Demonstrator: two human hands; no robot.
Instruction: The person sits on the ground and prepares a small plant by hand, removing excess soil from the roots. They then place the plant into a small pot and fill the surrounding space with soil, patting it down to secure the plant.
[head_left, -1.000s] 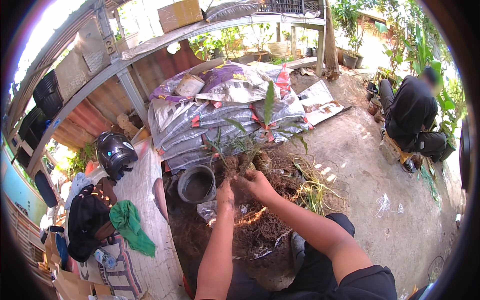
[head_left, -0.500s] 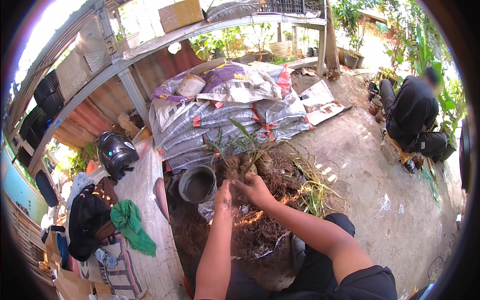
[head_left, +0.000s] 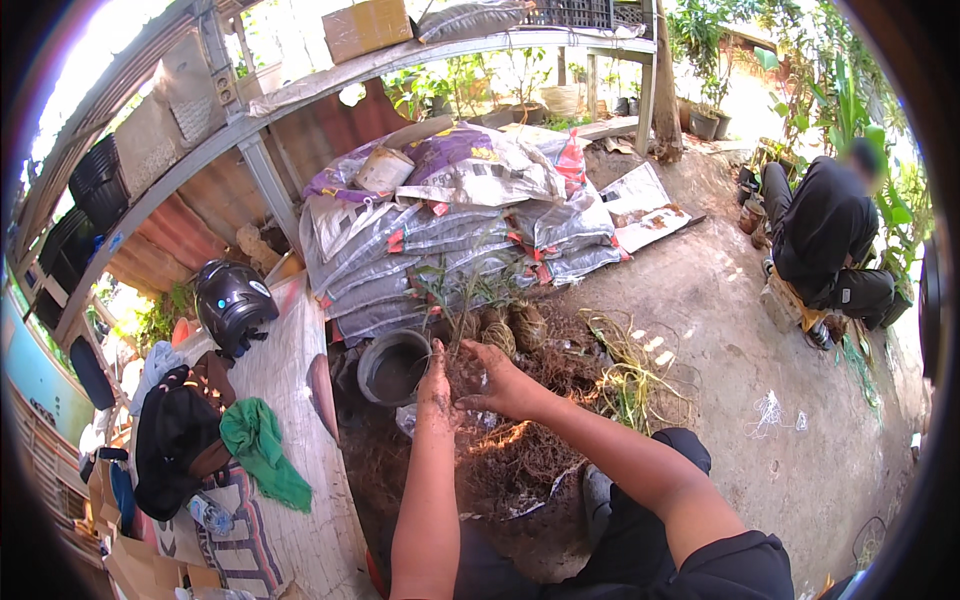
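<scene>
We hold our left grip [head_left: 436, 388] upright with fingers straight, our right grip [head_left: 505, 385] spread and curved facing it, a gap between. Just beyond stand leafy seedlings [head_left: 462, 292] with rounded root balls [head_left: 528, 325]; a grey bucket [head_left: 369, 381] sits beside our left.

Left hand [head_left: 436, 388], right hand [head_left: 505, 385] farther apart
</scene>
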